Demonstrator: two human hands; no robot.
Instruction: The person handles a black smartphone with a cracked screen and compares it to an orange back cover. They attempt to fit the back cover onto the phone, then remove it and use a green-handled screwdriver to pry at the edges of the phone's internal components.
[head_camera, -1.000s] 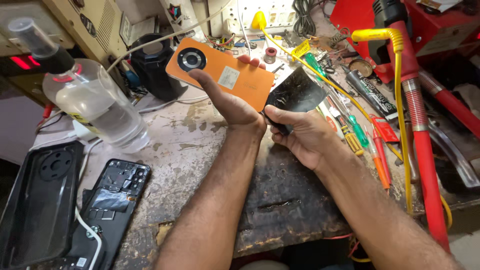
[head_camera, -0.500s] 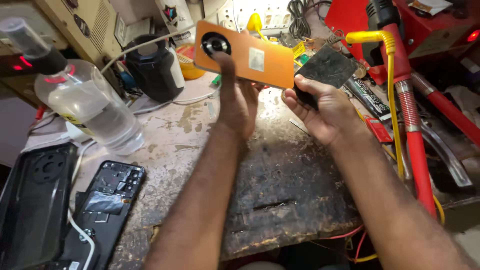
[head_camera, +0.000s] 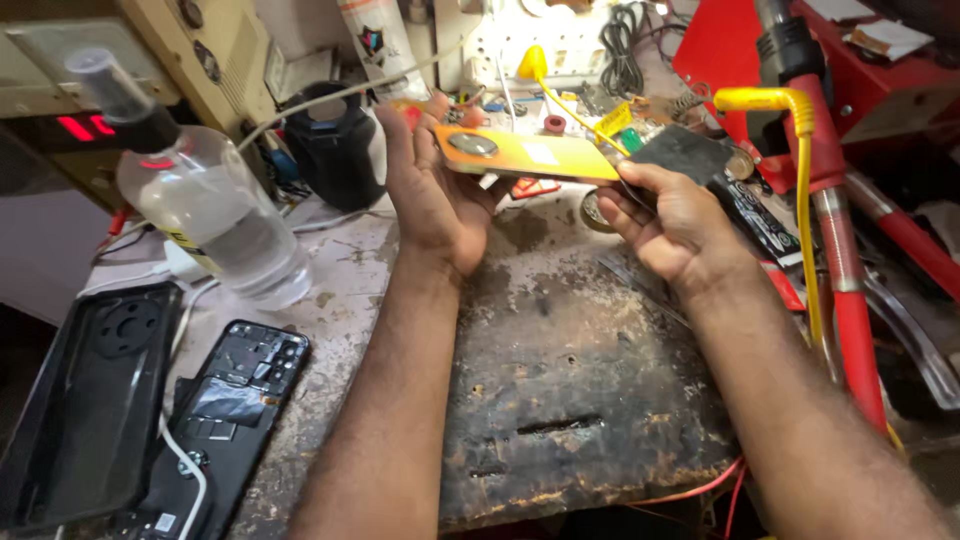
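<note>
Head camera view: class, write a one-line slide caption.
Left hand holds an orange phone flat while the right hand presses a dark card against its edge.

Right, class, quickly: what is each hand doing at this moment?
Left hand: closed around the left end of the orange phone, holding it up.
Right hand: closed on a dark flat piece at the phone's right end.
</note>
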